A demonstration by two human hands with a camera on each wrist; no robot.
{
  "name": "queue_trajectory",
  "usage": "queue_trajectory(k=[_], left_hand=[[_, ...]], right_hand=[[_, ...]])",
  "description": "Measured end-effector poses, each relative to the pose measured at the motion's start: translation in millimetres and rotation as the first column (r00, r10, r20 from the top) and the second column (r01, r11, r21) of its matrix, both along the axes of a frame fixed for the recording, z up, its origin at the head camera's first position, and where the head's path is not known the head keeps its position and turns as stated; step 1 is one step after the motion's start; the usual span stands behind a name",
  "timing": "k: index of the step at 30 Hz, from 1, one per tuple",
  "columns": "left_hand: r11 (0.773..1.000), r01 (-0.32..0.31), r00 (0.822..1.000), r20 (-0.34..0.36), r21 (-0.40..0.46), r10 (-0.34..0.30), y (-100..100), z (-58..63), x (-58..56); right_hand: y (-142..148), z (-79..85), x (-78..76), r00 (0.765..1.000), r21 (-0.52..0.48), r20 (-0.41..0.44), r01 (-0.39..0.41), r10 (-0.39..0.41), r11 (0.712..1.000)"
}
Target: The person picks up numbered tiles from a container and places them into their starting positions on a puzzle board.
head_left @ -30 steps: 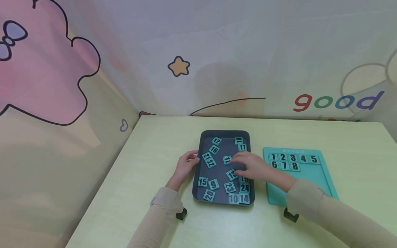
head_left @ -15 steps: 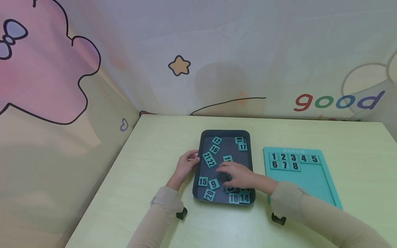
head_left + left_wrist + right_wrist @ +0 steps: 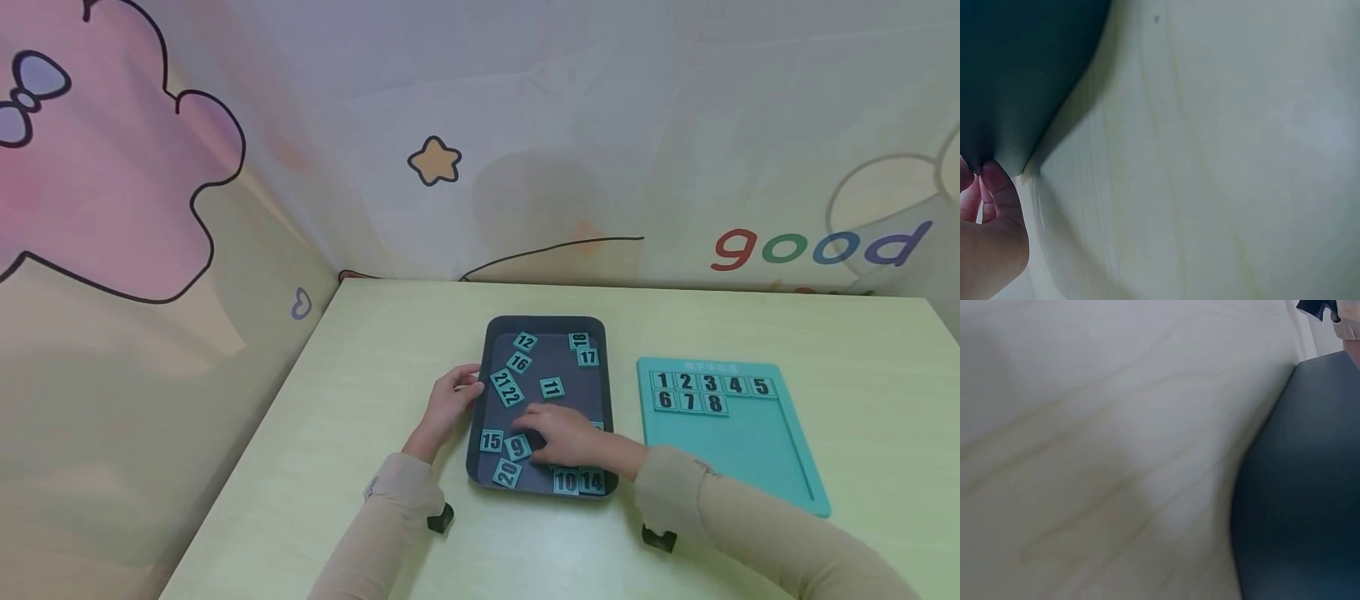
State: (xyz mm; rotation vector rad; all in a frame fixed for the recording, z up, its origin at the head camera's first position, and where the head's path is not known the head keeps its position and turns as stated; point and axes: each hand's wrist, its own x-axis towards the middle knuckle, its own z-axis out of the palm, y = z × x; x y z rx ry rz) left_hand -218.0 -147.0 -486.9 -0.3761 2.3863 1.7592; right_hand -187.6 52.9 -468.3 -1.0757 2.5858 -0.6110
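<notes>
1. Nearest the wearer, the right hand (image 3: 564,437) was over the near half of the dark tray (image 3: 543,322), its thumb and fingertips apart and curved about tile 9 (image 3: 517,447). No grip on the tile showed, and contact could not be told.
2. The step in hand appeared to be picking up that tile. A clean pick called for thumb and forefinger on opposite edges, since the tile lay flat and askew, without nudging tile 20 (image 3: 507,474) or tile 15 (image 3: 491,441) close by.
3. Slightly farther off, the left hand (image 3: 446,408) pinched the tray's left rim between thumb and fingers. A light, level hold seemed best, so that loose tiles would not slide.
4. Inside the tray, tile 10 (image 3: 566,482) and tile 14 (image 3: 592,482) sat side by side along the near rim. Behind them the right hand hid other tiles, their numbers unreadable.
5. Deeper in lay tile 11 (image 3: 552,387), the adjoining tiles 21 and 22 (image 3: 512,395), tile 16 (image 3: 519,362), tile 17 (image 3: 588,357), tile 12 (image 3: 525,342) and tile 18 (image 3: 578,340).
6. Right of the tray, the teal number board (image 3: 735,450) held tiles 6 to 8 (image 3: 690,402), with tiles 1 to 5 (image 3: 710,383) behind them.
</notes>
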Motion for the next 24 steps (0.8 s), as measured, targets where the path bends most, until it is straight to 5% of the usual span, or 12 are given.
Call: queue_trajectory(k=[9, 24], left_hand=[[1.0, 0.021, 1.0, 0.004, 0.005, -0.021, 0.1, 4.0, 1.1], [1.0, 0.012, 1.0, -0.01, -0.026, -0.013, -0.2, -0.6, -0.4]], right_hand=[[-1.6, -4.5, 0.6, 0.998, 0.015, -0.069, 0.007, -0.005, 1.0], [14.0, 14.9, 0.6, 0.998, -0.003, 0.005, 0.055, -0.055, 0.998]])
